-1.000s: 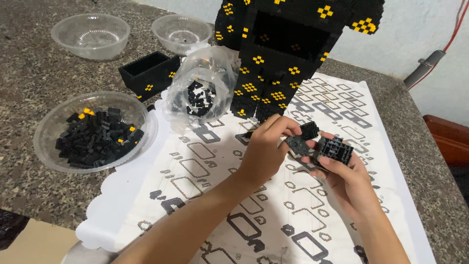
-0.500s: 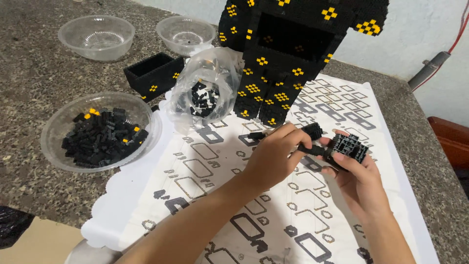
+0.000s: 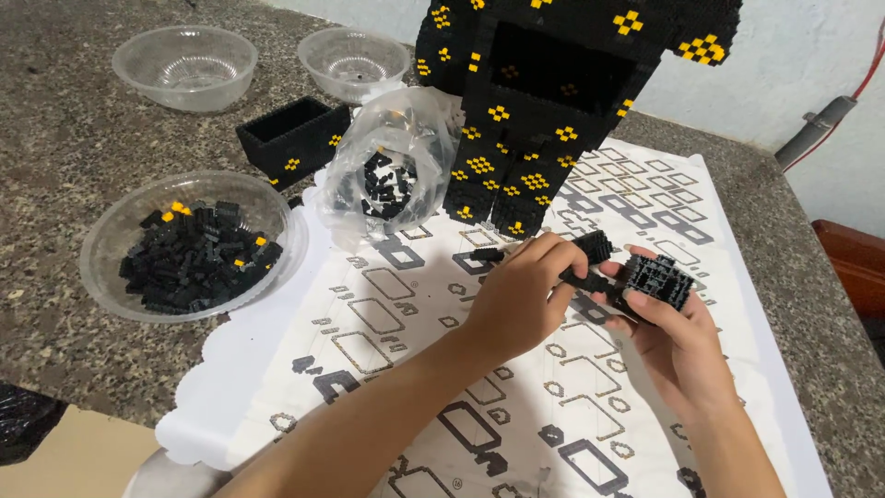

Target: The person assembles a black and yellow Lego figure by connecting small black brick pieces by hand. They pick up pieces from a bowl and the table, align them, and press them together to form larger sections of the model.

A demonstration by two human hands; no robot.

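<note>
We see the left hand (image 3: 521, 300) with fingers pinched on a thin black brick strip (image 3: 590, 247) — its tip meets the studded black block (image 3: 656, 281) that the right hand (image 3: 678, 346) grips from below, fingers curled — both above the printed sheet (image 3: 387, 332) on the speckled stone desk (image 3: 64, 138).
</note>
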